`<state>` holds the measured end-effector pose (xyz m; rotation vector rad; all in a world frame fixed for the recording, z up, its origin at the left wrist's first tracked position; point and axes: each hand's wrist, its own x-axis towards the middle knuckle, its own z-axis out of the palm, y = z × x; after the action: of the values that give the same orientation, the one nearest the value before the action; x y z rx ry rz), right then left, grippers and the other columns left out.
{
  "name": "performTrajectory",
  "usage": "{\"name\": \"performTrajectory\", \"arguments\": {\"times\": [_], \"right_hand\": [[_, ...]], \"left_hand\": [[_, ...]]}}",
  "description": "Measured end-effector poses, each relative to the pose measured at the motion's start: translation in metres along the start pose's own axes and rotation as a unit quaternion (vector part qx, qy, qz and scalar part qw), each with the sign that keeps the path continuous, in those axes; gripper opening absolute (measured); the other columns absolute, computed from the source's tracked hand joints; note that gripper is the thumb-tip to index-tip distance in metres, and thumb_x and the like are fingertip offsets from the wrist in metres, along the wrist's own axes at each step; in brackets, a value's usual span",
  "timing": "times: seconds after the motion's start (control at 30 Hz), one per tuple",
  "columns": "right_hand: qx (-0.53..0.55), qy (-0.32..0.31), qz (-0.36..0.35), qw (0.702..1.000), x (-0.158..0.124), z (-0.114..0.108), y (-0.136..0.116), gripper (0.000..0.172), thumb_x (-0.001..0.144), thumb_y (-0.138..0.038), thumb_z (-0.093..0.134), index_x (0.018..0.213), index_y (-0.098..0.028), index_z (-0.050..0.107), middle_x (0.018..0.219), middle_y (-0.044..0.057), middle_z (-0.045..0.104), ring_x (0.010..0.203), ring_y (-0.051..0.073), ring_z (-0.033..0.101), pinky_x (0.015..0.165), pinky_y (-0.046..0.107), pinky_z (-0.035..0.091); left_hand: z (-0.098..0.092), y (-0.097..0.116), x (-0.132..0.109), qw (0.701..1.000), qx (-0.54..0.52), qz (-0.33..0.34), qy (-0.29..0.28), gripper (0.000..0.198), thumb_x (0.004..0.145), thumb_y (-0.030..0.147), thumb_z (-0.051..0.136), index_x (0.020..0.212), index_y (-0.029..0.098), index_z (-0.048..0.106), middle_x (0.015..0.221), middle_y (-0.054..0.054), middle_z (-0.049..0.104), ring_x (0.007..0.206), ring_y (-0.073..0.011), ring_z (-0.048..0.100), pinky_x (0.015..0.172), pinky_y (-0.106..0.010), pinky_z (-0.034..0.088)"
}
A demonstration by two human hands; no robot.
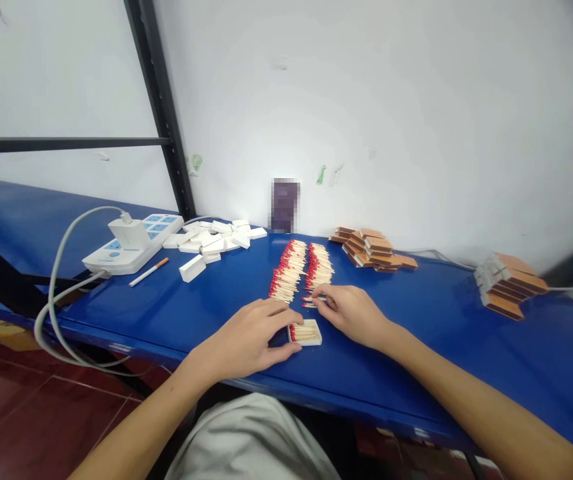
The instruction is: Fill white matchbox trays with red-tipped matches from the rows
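A small white matchbox tray [318, 342] with red-headed matches [305, 333] in it lies near the front of the blue table. My left hand [253, 339] steadies the tray at its left end, thumb on the near side and fingers on the far side. Just beyond the tray's right end, my right hand [349, 312] is closed in a pinch at the near end of the right row of matches [320, 265]; a few matchsticks show at its fingertips. To the left runs a second, longer row of matches [289, 270].
White matchbox trays [216, 240] are heaped at the back left, beside a power strip [133, 247] with a plugged-in charger and a cigarette [149, 272]. Brown matchbox sleeves [373, 248] are piled at the back right, with another stack [509, 283] farther right. A blurred dark rectangle [285, 205] stands against the wall.
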<state>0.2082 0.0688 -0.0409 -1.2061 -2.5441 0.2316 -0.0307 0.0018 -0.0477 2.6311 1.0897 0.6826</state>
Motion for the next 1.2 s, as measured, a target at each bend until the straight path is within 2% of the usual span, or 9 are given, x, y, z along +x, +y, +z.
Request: {"name": "performTrajectory", "arguments": {"times": [0.17, 0.33, 0.53, 0.83, 1.2], "right_hand": [[0.013, 0.037, 0.004, 0.999, -0.0008, -0.0021, -0.0030, 0.017, 0.095, -0.027, 0.048, 0.095, -0.021, 0.064, 0.068, -0.002, 0.060, 0.058, 0.013, 0.049, 0.060, 0.025, 0.030], [0.003, 0.011, -0.002, 1.000, -0.0009, -0.0022, -0.0057, 0.017, 0.093, -0.025, 0.050, 0.088, -0.020, 0.065, 0.068, -0.002, 0.060, 0.060, 0.013, 0.050, 0.060, 0.024, 0.030], [-0.015, -0.018, 0.017, 1.000, -0.0006, -0.0021, -0.0066, 0.014, 0.092, -0.029, 0.054, 0.091, -0.021, 0.067, 0.066, -0.002, 0.061, 0.059, 0.013, 0.052, 0.059, 0.024, 0.029], [-0.015, -0.025, -0.012, 0.999, -0.0002, -0.0005, -0.0040, 0.017, 0.096, -0.025, 0.052, 0.095, -0.021, 0.069, 0.068, -0.001, 0.063, 0.060, 0.013, 0.054, 0.060, 0.023, 0.032], [-0.013, -0.012, 0.025, 1.000, -0.0003, -0.0018, -0.0071, 0.015, 0.092, -0.026, 0.055, 0.093, -0.021, 0.069, 0.064, -0.002, 0.062, 0.058, 0.013, 0.054, 0.058, 0.024, 0.030]], "left_hand": [[-0.0013, 0.0003, 0.0009, 1.000, -0.001, 0.005, -0.002, 0.023, 0.096, 0.033, 0.064, 0.114, 0.020, 0.062, 0.110, -0.005, 0.064, 0.101, -0.0211, 0.062, 0.090, -0.031, 0.045], [-0.0018, 0.0009, 0.0003, 1.000, 0.001, 0.003, -0.002, 0.022, 0.095, 0.033, 0.065, 0.113, 0.021, 0.062, 0.109, -0.005, 0.064, 0.100, -0.0211, 0.062, 0.089, -0.031, 0.045], [-0.0010, 0.0002, -0.0005, 1.000, -0.004, -0.004, -0.004, 0.022, 0.095, 0.033, 0.065, 0.113, 0.021, 0.062, 0.109, -0.004, 0.064, 0.100, -0.0203, 0.061, 0.089, -0.031, 0.045], [-0.0016, 0.0006, 0.0020, 1.000, -0.007, 0.001, -0.008, 0.019, 0.096, 0.034, 0.063, 0.110, 0.021, 0.062, 0.107, -0.004, 0.063, 0.098, -0.0203, 0.061, 0.090, -0.032, 0.045], [-0.0019, 0.0010, 0.0012, 1.000, -0.018, -0.005, -0.008, 0.019, 0.096, 0.033, 0.064, 0.111, 0.021, 0.064, 0.108, -0.004, 0.064, 0.099, -0.0206, 0.060, 0.090, -0.032, 0.046]]}}
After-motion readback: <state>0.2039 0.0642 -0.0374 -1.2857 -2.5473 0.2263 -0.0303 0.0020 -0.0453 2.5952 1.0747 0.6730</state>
